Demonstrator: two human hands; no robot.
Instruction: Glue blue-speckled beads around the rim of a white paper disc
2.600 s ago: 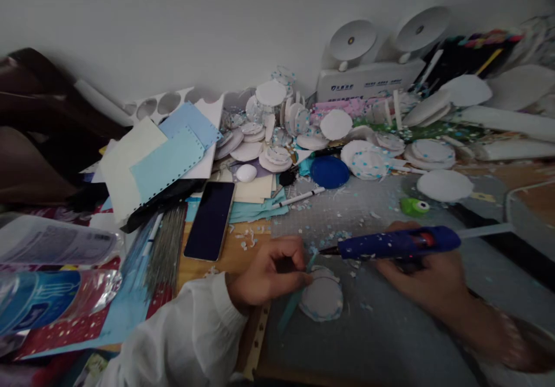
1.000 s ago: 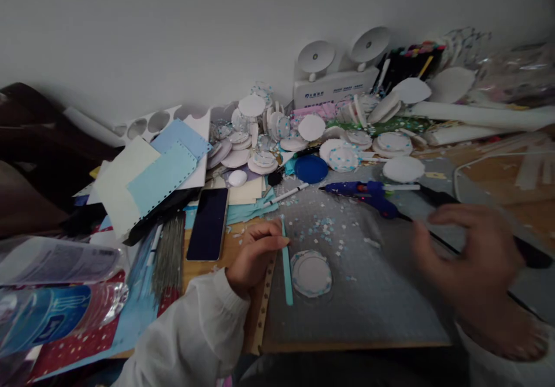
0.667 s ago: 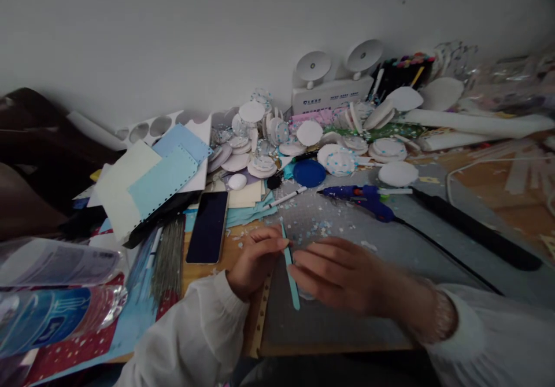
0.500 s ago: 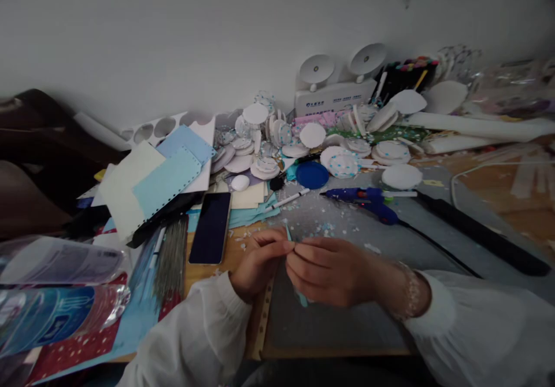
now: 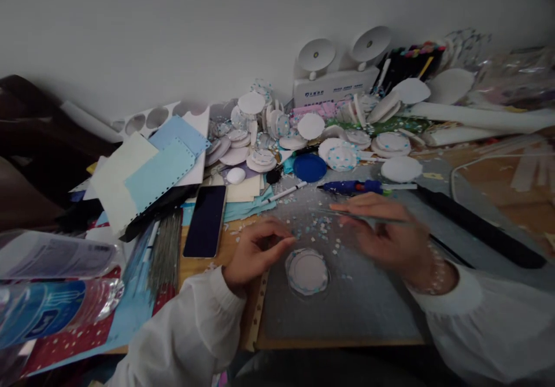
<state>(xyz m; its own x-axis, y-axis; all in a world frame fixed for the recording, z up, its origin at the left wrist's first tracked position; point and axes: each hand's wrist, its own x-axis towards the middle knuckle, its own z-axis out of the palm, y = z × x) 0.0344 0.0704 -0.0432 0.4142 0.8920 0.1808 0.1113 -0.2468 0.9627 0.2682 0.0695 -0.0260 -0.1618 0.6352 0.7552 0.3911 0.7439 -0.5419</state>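
My left hand (image 5: 262, 248) is closed in a pinch, thumb against forefinger, just left of a round white disc; anything between the fingertips is too small to make out. The disc (image 5: 307, 271) lies flat on the grey mat, with a pale inner circle and bits of light blue around its rim. Over the mat on the right, my right hand (image 5: 381, 231) is closed around slim metal tweezers (image 5: 368, 217), whose tips point left. Tiny white and blue paper bits (image 5: 321, 228) lie scattered between the hands.
A blue glue gun (image 5: 351, 187) lies behind my right hand, near a long black tool (image 5: 481, 225). A phone (image 5: 204, 221), a white pen (image 5: 284, 192) and a blue lid (image 5: 309, 168) surround the mat (image 5: 338, 323). Several white discs are piled behind; plastic bottles (image 5: 47, 312) are at left.
My hands were together over the mat, a pale blue edge showing between them. The right hand has moved right and now has tweezers. The white disc shows on the mat.
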